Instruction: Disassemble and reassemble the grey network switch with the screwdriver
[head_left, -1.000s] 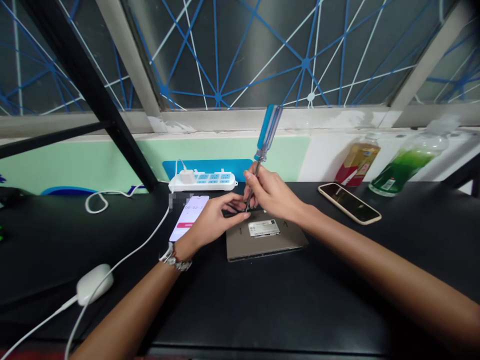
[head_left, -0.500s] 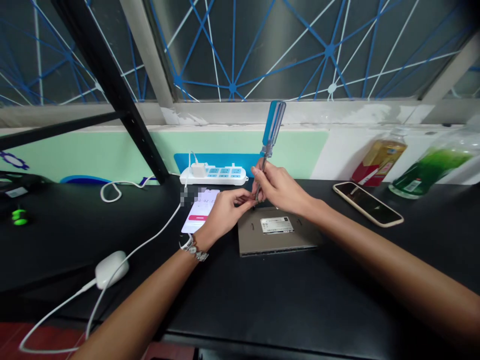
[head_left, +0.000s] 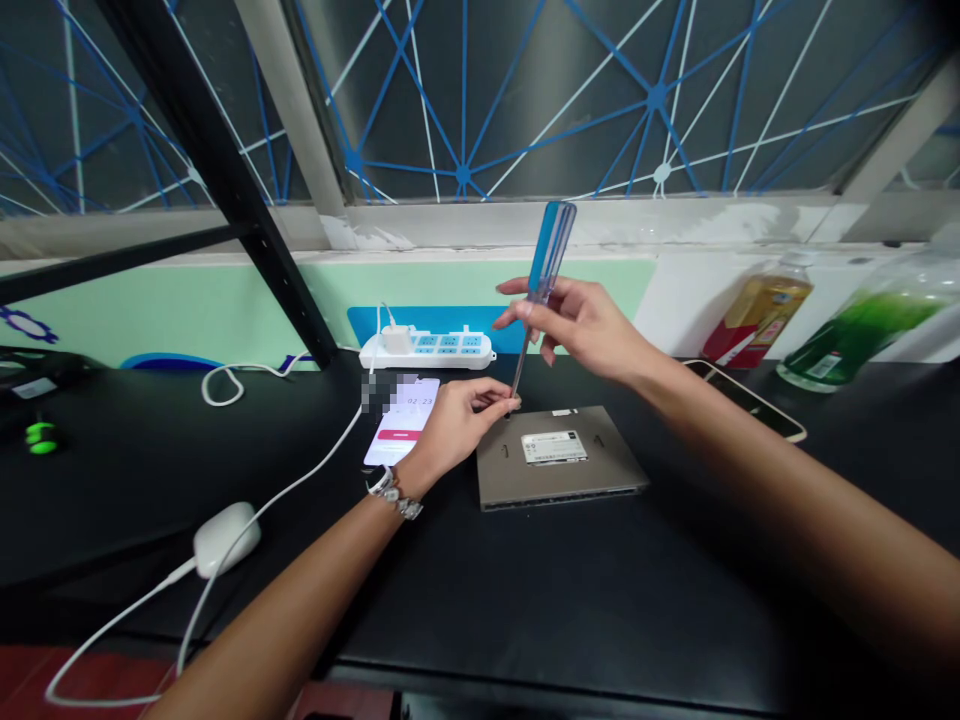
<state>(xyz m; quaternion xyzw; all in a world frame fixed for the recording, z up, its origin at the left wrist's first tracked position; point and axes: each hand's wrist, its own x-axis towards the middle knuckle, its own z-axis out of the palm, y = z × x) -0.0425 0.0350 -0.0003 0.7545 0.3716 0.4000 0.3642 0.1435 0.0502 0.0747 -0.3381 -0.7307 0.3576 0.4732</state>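
Head view. Screwdriver [head_left: 553, 245], blue-and-clear handle, stands steeply, top leaning a little right, tip down at the far left corner of a flat grey-brown device [head_left: 562, 485]. Device lies on the black counter [head_left: 555, 610], white label facing up.

Left hand [head_left: 457, 420]: thumb and forefinger pinching the screwdriver's lower end beside that corner; any smaller piece between them is hidden. Watch with metal band [head_left: 394, 492] on the wrist.

Right hand [head_left: 592, 325]: raised above the device, fingers spread loosely around the lower handle, thumb in front of it; no closed grip.

Just left of the left hand, a lit phone [head_left: 401, 435], red bar on its screen, part of the display pixelated. Behind, white power strip [head_left: 431, 350] against the wall, a plug in it. Second phone [head_left: 750, 400] partly behind the right forearm; amber-and-red bottle [head_left: 761, 310] and green-filled bottle [head_left: 847, 335] beyond.
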